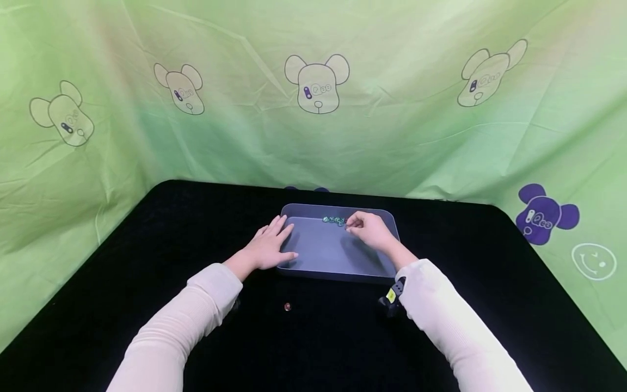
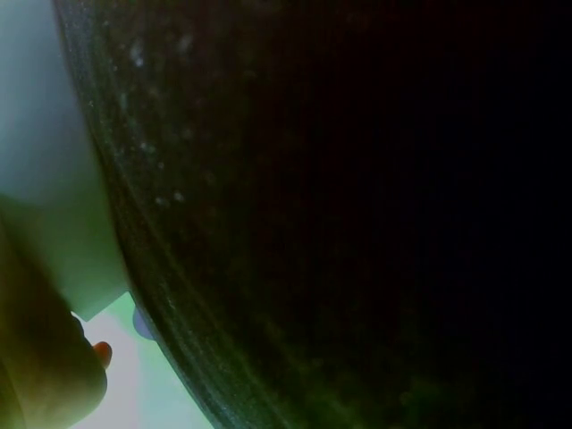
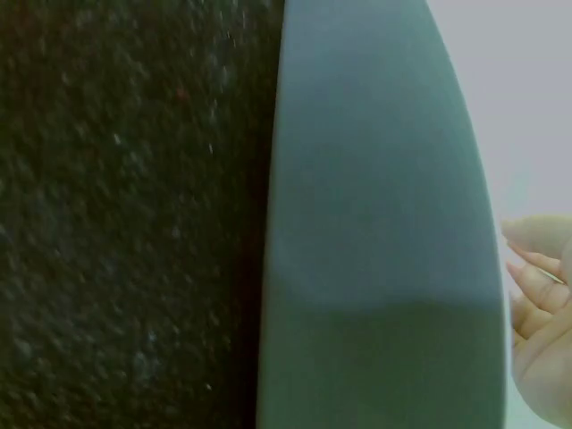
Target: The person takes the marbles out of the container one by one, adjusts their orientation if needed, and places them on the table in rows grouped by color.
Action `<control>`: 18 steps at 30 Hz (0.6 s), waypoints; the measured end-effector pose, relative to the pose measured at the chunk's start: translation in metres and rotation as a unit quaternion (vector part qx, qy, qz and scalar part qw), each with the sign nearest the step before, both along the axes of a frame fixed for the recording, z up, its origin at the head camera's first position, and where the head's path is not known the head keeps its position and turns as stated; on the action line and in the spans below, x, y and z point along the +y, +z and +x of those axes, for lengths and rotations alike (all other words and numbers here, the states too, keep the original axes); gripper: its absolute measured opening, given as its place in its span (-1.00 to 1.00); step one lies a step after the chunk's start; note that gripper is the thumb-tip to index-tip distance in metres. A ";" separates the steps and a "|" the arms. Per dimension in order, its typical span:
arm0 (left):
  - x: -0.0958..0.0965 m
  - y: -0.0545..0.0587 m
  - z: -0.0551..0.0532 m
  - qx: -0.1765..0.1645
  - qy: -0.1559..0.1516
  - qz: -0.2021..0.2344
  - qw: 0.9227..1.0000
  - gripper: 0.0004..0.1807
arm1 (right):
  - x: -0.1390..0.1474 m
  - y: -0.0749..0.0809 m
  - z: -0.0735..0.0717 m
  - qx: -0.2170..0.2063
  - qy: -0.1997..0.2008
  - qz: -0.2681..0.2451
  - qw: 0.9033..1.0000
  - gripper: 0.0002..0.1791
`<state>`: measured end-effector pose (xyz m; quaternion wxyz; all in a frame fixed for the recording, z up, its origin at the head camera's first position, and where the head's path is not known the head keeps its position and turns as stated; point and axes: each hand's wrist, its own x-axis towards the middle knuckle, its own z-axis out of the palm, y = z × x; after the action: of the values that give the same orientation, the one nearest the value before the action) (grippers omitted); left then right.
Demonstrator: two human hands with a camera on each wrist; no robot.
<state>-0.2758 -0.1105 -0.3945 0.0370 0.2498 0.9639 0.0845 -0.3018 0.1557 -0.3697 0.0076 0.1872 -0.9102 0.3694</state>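
A shallow grey tray [image 1: 318, 247] lies on the black tabletop. Along its far side, right of the middle, sits a short row of several small green glass marbles [image 1: 333, 220]. My right hand [image 1: 369, 228] reaches over the tray at the right end of this row, thumb and fingers pinched together on what looks like a marble, mostly hidden by the fingertips. Over the tray's left rim lies my left hand [image 1: 266, 245], fingers straight and spread. In the right wrist view, curled fingers [image 3: 536, 290] show beyond the tray's wall. The left wrist view is very dark.
One reddish-brown marble [image 1: 287, 306] lies on the black table [image 1: 333, 337] in front of the tray. A black strap with a yellow label [image 1: 391, 295] hangs at the right wrist. Green printed cloth [image 1: 245, 147] encloses the table at the back and sides.
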 end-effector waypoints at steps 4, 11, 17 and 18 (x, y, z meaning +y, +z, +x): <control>0.000 -0.001 0.000 -0.002 0.003 -0.005 1.000 -0.17 | -0.004 0.003 0.008 0.004 0.006 0.000 1.000 -0.91; -0.001 -0.002 0.000 -0.003 0.002 -0.005 1.000 -0.16 | -0.007 0.009 0.025 0.022 0.016 -0.004 1.000 -0.90; 0.000 -0.001 0.002 0.004 0.001 0.000 1.000 -0.17 | -0.007 0.008 0.036 0.022 0.030 -0.024 0.999 -0.90; 0.000 -0.001 0.002 0.005 0.001 -0.001 1.000 -0.17 | -0.006 0.008 0.037 0.023 0.034 -0.028 0.999 -0.90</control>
<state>-0.2742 -0.1105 -0.3959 0.0322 0.2497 0.9642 0.0826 -0.2646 0.1495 -0.3621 0.0209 0.2265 -0.8921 0.3904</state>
